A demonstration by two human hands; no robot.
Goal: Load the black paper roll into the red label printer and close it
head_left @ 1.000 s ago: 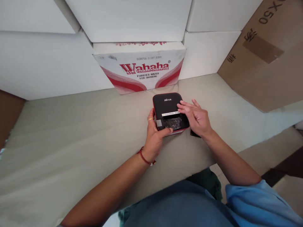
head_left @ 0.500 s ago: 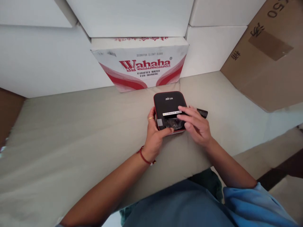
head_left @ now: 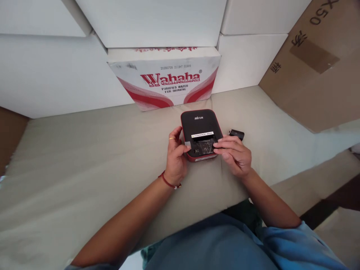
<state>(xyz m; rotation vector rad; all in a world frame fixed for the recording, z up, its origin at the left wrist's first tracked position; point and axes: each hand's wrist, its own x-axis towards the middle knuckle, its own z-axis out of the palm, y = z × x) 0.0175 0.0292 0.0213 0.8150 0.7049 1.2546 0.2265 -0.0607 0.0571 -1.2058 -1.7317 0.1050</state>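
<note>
A black device (head_left: 199, 127) with a red rim and rounded corners lies flat on the cloth-covered surface. It has a white label strip, a grey sticker and a shiny dark panel (head_left: 204, 147) with specks near its front edge. My left hand (head_left: 177, 153) is at its left side, thumb on the sticker's corner, the other fingers apart from the thumb. From the right, my right hand (head_left: 234, 153) reaches in with fingers stretched out, their tips touching the panel's right edge. Beyond that hand lies a small black cylinder (head_left: 236, 134), partly hidden by the fingers.
Behind the device stands a white and red water carton (head_left: 174, 80). White boxes (head_left: 64, 75) are stacked along the back. A brown cardboard box (head_left: 315, 86) is at the right. Beige cloth (head_left: 98, 150) covers the surface, its front edge near my body.
My left thumb has moved from the panel's front left to the grey sticker, and the left fingers have come away from the device's side. My right fingertips have lowered to the panel's right edge.
</note>
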